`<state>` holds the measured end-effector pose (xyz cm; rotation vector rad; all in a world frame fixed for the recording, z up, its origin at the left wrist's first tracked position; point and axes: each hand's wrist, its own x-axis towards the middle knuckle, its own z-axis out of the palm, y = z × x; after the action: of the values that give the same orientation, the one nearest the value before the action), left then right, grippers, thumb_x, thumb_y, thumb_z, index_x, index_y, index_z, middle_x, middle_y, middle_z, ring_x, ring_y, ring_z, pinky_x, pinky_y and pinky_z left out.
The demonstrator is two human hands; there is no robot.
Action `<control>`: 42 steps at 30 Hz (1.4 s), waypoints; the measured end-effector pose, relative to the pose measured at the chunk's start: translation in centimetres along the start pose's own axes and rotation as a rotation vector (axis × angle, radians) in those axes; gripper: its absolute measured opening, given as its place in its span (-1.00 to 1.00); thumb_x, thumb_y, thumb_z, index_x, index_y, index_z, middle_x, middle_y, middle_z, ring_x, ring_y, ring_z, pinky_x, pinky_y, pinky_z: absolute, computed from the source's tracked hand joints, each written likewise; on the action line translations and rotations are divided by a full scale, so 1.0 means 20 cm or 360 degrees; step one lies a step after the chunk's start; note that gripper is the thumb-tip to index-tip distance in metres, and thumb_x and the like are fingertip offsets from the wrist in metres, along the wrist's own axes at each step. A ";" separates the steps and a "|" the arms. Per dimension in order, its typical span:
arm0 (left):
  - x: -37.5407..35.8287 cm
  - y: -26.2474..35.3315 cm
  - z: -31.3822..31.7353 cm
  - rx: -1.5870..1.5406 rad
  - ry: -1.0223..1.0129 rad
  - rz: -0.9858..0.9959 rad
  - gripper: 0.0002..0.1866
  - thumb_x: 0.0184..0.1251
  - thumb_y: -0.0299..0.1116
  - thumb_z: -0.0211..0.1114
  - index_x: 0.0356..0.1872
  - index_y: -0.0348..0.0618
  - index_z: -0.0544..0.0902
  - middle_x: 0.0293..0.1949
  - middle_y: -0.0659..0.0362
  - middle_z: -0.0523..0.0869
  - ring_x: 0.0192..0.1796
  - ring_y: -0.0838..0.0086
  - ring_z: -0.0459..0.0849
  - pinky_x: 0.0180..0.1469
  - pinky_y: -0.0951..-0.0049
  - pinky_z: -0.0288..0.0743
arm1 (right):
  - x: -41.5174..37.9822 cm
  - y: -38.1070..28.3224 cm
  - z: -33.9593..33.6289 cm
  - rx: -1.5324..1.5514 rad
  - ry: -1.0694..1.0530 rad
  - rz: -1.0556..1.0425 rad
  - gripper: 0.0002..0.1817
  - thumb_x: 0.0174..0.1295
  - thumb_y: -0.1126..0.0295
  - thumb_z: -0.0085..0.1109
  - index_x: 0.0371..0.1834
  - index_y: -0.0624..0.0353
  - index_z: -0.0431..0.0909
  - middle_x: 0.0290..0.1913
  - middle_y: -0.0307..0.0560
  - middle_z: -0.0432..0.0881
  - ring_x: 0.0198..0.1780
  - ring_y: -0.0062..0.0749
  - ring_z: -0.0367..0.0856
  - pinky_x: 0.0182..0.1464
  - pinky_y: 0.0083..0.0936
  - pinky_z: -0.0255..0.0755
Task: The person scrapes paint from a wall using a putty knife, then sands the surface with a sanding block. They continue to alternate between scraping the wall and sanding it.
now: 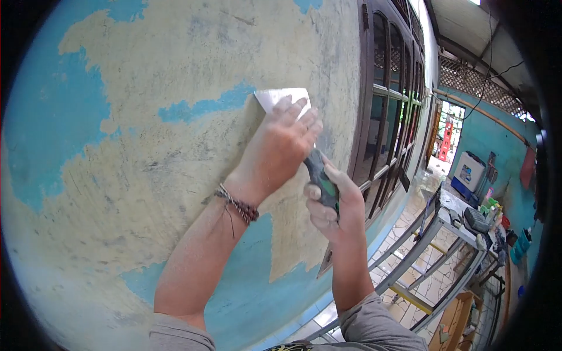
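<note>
A wide-bladed paint scraper (297,95) lies with its blade edge against the wall (193,52), at the end of a narrow blue paint strip (211,105). My right hand (336,202) is wrapped round its dark grey and green handle, below the blade. Higher up, my left hand (284,137) presses on the blade with bent fingers close together; its thumb is hidden. Dust coats the fingers of both hands. A braided bracelet (237,203) circles my left wrist. Beige patches show where blue paint is absent, and a larger blue area (70,117) spreads at the left.
Right of my hands stands a dark-framed window (389,93) with bars. A metal ladder (410,266) stands on the tiled floor, beside a cluttered table (459,210). A cardboard box (459,319) sits lower right. Farther back is a white and blue appliance (468,172).
</note>
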<state>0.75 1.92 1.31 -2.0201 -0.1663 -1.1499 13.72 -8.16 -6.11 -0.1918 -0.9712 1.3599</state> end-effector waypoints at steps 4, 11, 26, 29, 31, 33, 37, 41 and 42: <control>0.03 -0.01 -0.03 -0.0023 0.0001 -0.0023 -0.65 0.20 -0.58 0.21 0.03 -0.22 0.70 0.18 0.01 0.69 0.38 0.14 0.50 0.52 0.05 0.21 | 0.01 -0.02 0.04 -0.0047 0.0041 0.0017 -0.50 0.55 0.18 -0.17 0.53 -0.14 0.20 -0.36 -0.12 0.54 -0.71 -0.70 0.29 -0.77 -0.78 0.11; 0.04 -0.02 -0.03 -0.0030 0.0027 -0.0023 -0.66 0.18 -0.58 0.22 0.01 -0.23 0.71 0.16 0.03 0.70 0.36 0.15 0.52 0.50 0.07 0.23 | 0.02 -0.05 0.04 -0.0107 0.0042 0.0021 -0.41 0.49 0.19 -0.13 0.58 -0.08 0.15 -0.38 -0.21 0.54 -0.72 -0.71 0.25 -0.72 -0.78 0.10; 0.00 0.00 -0.03 -0.0012 0.0032 -0.0052 -0.62 0.19 -0.59 0.20 0.04 -0.21 0.71 0.17 0.03 0.70 0.36 0.13 0.51 0.51 0.05 0.21 | -0.01 -0.02 0.06 -0.0122 0.0099 0.0083 -0.48 0.52 0.15 -0.12 0.53 -0.17 0.20 -0.39 -0.18 0.53 -0.73 -0.71 0.27 -0.77 -0.78 0.08; 0.00 -0.01 -0.04 -0.0008 0.0021 -0.0042 -0.62 0.19 -0.59 0.20 0.05 -0.21 0.70 0.17 0.03 0.70 0.36 0.14 0.52 0.51 0.06 0.20 | 0.00 -0.03 0.07 -0.0169 0.0053 0.0089 -0.40 0.48 0.15 -0.10 0.58 -0.15 0.16 -0.38 -0.22 0.52 -0.72 -0.71 0.24 -0.73 -0.76 0.11; 0.05 -0.03 -0.06 0.0016 0.0026 -0.0058 -0.61 0.19 -0.60 0.20 0.06 -0.21 0.70 0.17 0.03 0.70 0.36 0.14 0.52 0.52 0.06 0.20 | 0.03 -0.07 0.06 -0.0163 0.0006 0.0064 -0.41 0.48 0.15 -0.10 0.58 -0.16 0.16 -0.37 -0.22 0.52 -0.72 -0.71 0.23 -0.73 -0.77 0.10; 0.03 -0.02 -0.06 -0.0014 0.0042 -0.0077 -0.62 0.19 -0.59 0.20 0.06 -0.21 0.70 0.17 0.03 0.70 0.37 0.14 0.51 0.52 0.06 0.20 | 0.02 -0.06 0.08 -0.0109 0.0015 0.0081 -0.48 0.52 0.16 -0.13 0.52 -0.17 0.21 -0.38 -0.18 0.53 -0.71 -0.71 0.27 -0.77 -0.78 0.07; -0.03 0.00 -0.07 -0.0025 0.0000 -0.0040 -0.63 0.20 -0.58 0.21 0.05 -0.21 0.70 0.17 0.03 0.70 0.37 0.14 0.51 0.52 0.06 0.19 | -0.03 -0.02 0.09 -0.0091 0.0049 0.0115 -0.52 0.54 0.16 -0.15 0.49 -0.17 0.23 -0.38 -0.17 0.54 -0.73 -0.71 0.28 -0.80 -0.78 0.07; 0.03 -0.04 -0.08 -0.0005 0.0023 -0.0070 -0.63 0.21 -0.59 0.20 0.05 -0.21 0.70 0.19 0.03 0.69 0.38 0.14 0.50 0.52 0.05 0.19 | 0.03 -0.08 0.08 -0.0101 -0.0028 0.0097 -0.54 0.53 0.15 -0.13 0.46 -0.17 0.25 -0.39 -0.18 0.54 -0.74 -0.71 0.27 -0.80 -0.76 0.06; 0.03 -0.03 -0.08 -0.0010 0.0037 -0.0080 -0.63 0.21 -0.59 0.19 0.05 -0.21 0.70 0.19 0.03 0.69 0.38 0.15 0.50 0.52 0.05 0.19 | 0.03 -0.07 0.09 -0.0113 0.0022 0.0100 -0.54 0.53 0.15 -0.14 0.47 -0.16 0.25 -0.39 -0.16 0.54 -0.74 -0.70 0.27 -0.80 -0.77 0.06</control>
<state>-0.28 1.17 2.55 -2.0172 -0.2030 -1.2058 13.47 -8.79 -3.83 -0.2872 -1.0098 1.3808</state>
